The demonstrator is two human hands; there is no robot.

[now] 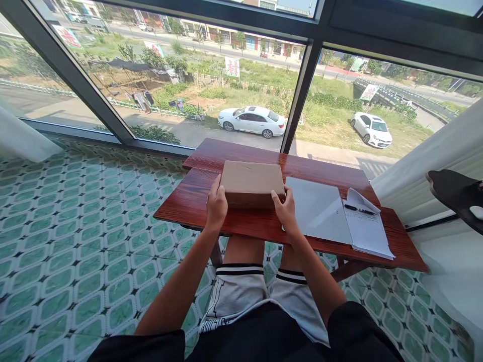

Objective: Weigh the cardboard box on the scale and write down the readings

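A closed brown cardboard box [252, 177] sits on the dark red wooden table [181, 201] in front of me. My left hand [217, 201] grips its left side, thumb at the near corner and fingers along the side. On the opposite side, my right hand [284, 205] holds the right end, with the thumb on the front face and the fingers round the corner. The box's underside is hidden. Just right of my right hand lies a flat white board [317, 208].
Beyond the board are paper sheets [368, 231], the top one curled, with a black pen [359, 209] across them. A window frame [298, 95] stands behind the table. White curtains [411, 161] hang at the right, near a dark curved object [455, 193].
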